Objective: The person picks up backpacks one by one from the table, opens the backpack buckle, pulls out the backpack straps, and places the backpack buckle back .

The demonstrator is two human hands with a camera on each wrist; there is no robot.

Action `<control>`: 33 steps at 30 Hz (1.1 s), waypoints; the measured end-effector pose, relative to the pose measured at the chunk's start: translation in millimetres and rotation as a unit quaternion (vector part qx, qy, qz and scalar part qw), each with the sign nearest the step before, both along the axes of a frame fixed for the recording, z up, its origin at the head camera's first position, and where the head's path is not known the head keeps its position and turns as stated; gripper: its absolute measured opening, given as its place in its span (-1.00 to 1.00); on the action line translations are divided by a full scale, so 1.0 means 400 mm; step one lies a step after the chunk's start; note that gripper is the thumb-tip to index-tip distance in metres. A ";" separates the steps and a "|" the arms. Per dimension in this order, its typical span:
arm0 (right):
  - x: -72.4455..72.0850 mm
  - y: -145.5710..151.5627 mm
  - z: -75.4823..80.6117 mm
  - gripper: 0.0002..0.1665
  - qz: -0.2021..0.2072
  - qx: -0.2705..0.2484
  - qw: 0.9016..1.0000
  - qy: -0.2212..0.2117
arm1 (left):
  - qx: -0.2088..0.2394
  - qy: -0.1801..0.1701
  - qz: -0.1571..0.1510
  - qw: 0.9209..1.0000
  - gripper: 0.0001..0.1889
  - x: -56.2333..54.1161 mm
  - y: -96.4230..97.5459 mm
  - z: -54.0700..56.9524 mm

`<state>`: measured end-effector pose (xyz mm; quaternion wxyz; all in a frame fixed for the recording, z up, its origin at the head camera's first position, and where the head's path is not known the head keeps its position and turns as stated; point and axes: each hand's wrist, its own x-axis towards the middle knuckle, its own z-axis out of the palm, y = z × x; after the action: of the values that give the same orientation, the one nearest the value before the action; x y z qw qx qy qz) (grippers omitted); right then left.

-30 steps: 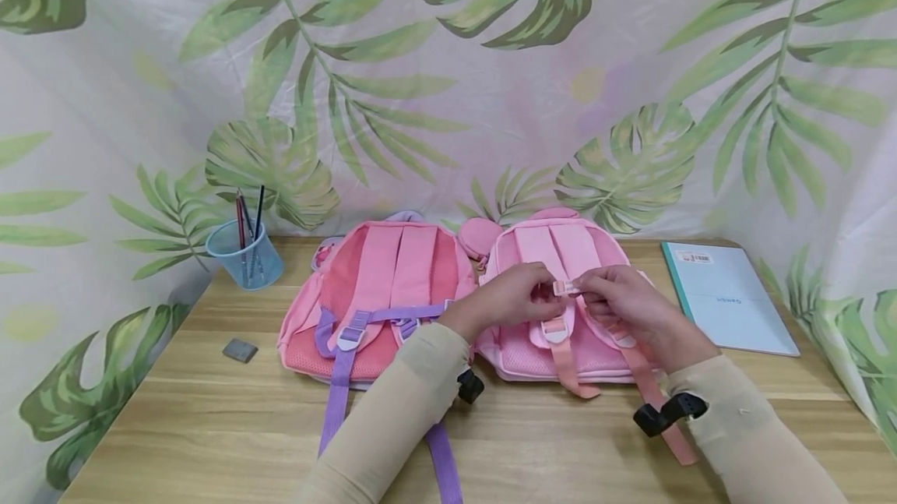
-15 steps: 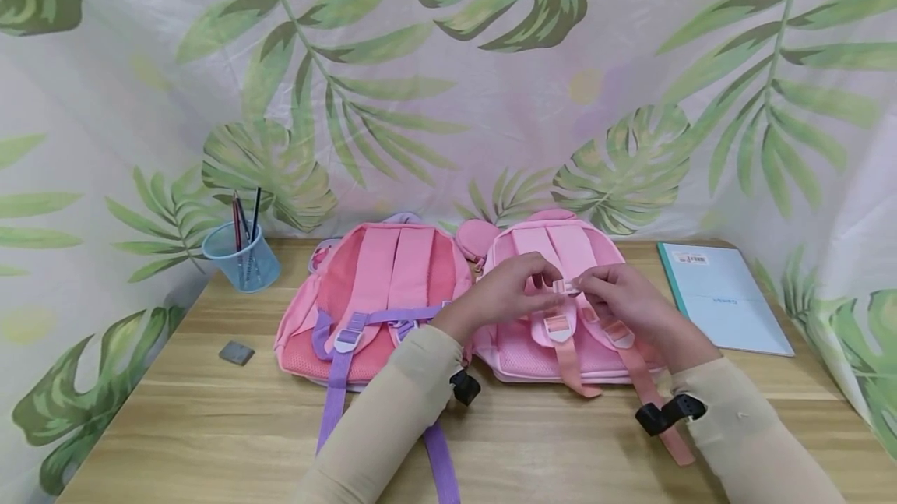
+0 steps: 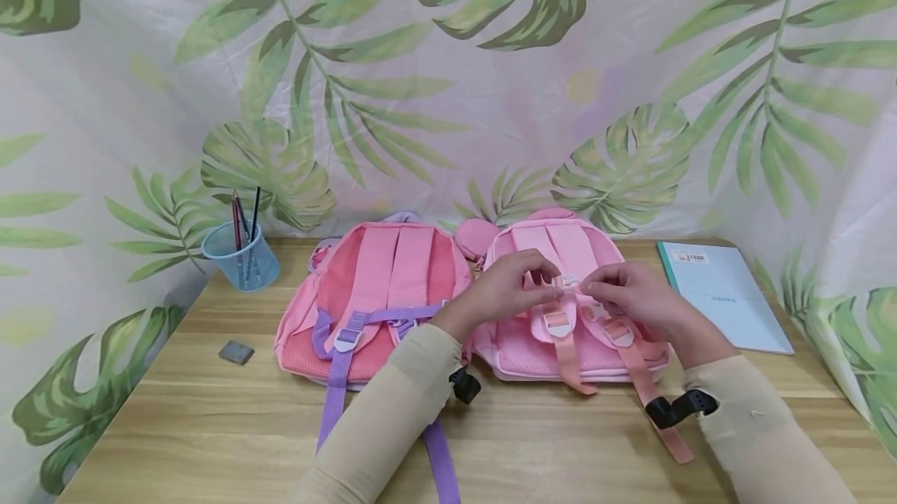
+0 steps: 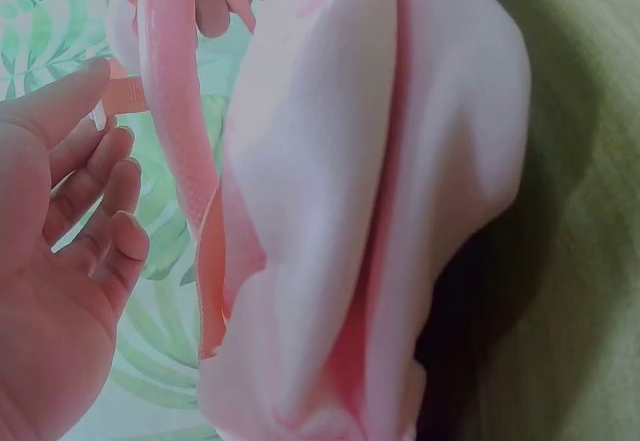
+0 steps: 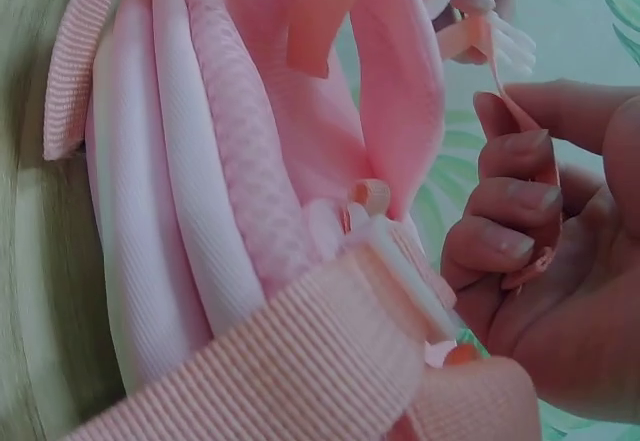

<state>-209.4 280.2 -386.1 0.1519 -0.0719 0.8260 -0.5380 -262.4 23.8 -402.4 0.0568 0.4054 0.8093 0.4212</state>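
Both hands are at a white chest-strap buckle [image 3: 568, 282] in front of the light pink backpack [image 3: 501, 360] on the right. My left hand [image 3: 508, 290] pinches the buckle's left side by its short peach strap [image 4: 125, 96], between thumb and index finger. On the other side, my right hand [image 3: 634, 297] pinches a thin peach strap [image 5: 512, 106] that runs from the white buckle down into its curled fingers. Peach webbing with white adjusters hangs from the backpack's shoulder straps. Fingers partly cover the buckle, so whether its halves are fully joined is hidden.
A coral-pink backpack [image 3: 392, 270] with purple straps [image 3: 336, 395] lies to the left. Further left are a blue pen cup [image 3: 241, 259] holding pencils and a small grey block [image 3: 237, 352]. A light blue notebook [image 3: 725, 297] lies at the right. A leaf-print curtain [image 3: 448, 99] hangs behind.
My right hand has shifted slightly right, and its fingertips now stand a little away from the white buckle, on the strap. My left hand keeps its hold almost unmoved.
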 end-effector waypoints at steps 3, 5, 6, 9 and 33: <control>-0.003 -0.005 -0.004 -0.62 -0.008 0.011 1.000 -0.001 | 0.003 -0.008 0.005 1.000 -0.74 0.000 0.001 0.000; -0.004 -0.010 -0.006 -0.63 -0.010 0.011 1.000 -0.004 | 0.003 -0.011 0.007 1.000 -0.74 0.000 0.003 -0.001; -0.005 -0.013 -0.007 -0.63 -0.011 0.010 1.000 -0.004 | 0.003 -0.013 0.007 1.000 -0.74 0.001 0.004 0.000; -0.005 -0.019 -0.008 -0.63 -0.009 0.009 1.000 -0.005 | 0.003 -0.017 0.005 1.000 -0.73 0.002 0.004 0.001; -0.007 0.003 0.009 -0.63 0.023 0.031 0.999 -0.020 | 0.012 -0.014 0.008 1.000 -0.79 0.001 0.003 -0.005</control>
<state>-212.3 281.2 -382.4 0.1829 -0.0759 0.8371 -0.5100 -262.1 25.0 -404.5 0.0596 0.3940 0.8062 0.4372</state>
